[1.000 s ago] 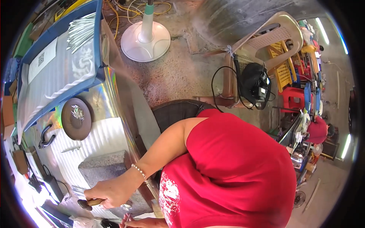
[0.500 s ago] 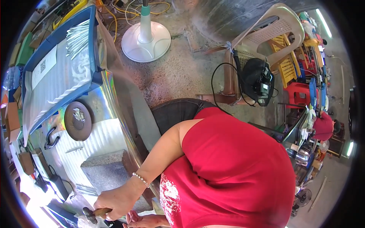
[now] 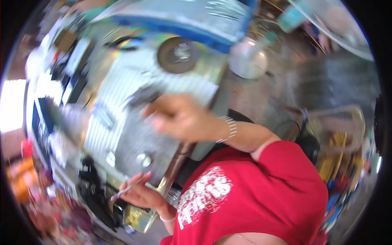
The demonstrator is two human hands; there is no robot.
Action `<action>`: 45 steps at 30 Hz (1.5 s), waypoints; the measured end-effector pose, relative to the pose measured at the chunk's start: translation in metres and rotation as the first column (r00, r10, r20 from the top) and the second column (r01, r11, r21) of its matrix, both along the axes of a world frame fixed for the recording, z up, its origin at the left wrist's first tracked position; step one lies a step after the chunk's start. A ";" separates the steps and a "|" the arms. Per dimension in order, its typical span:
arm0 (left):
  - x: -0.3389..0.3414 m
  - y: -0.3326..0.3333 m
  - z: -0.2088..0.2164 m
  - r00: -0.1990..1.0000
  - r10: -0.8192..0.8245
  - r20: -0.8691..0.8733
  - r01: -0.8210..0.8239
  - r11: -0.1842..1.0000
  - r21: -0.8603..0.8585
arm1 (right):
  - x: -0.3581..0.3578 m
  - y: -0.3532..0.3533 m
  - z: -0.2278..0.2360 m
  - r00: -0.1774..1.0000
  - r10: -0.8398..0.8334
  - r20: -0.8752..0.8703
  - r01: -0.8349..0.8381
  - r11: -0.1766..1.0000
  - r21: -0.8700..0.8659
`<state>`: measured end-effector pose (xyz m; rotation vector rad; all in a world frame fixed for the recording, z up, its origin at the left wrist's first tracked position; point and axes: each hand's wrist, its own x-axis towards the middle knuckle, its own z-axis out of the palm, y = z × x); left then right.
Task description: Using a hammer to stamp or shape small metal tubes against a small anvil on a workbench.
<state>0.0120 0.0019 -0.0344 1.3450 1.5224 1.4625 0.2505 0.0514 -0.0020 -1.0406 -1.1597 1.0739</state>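
Observation:
My right hand [image 3: 179,118], with a beaded bracelet at the wrist, is raised over a grey block [image 3: 134,143] and smeared by motion. Its fingers are closed around a hammer [image 3: 145,96], whose dark head shows as a blur on the far side of the hand. At the block's near edge my left hand [image 3: 143,195] pinches a thin, shiny strip [image 3: 126,190], too blurred to identify. A small, shiny round piece [image 3: 143,160] lies on top of the block, close to the left hand.
Beyond the block sits a round brown dish [image 3: 167,59] of small silvery pieces. Behind it stands a blue-rimmed tray [image 3: 163,26] with thin metal strips. A ridged white sheet [image 3: 110,90] covers part of the table. A white fan base [image 3: 247,61] stands on the floor.
The view has swung round, bringing the table and the block nearer the middle. My right hand has risen with the hammer. The left hand, partly hidden before, now shows with a strip.

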 end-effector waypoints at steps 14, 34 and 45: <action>-0.014 -0.007 -0.007 0.963 -0.196 0.184 0.190 0.980 0.051 | 0.090 0.076 -0.014 0.672 -0.096 0.734 0.253 0.962 -0.107; -0.011 -0.005 -0.008 0.964 -0.204 0.169 0.198 0.979 0.053 | 0.108 0.116 -0.037 0.219 0.167 0.961 -0.050 0.986 -0.160; -0.014 -0.009 0.008 0.943 -0.181 0.279 0.187 0.982 0.006 | 0.110 0.096 -0.007 0.667 0.179 0.723 -0.022 0.975 -0.221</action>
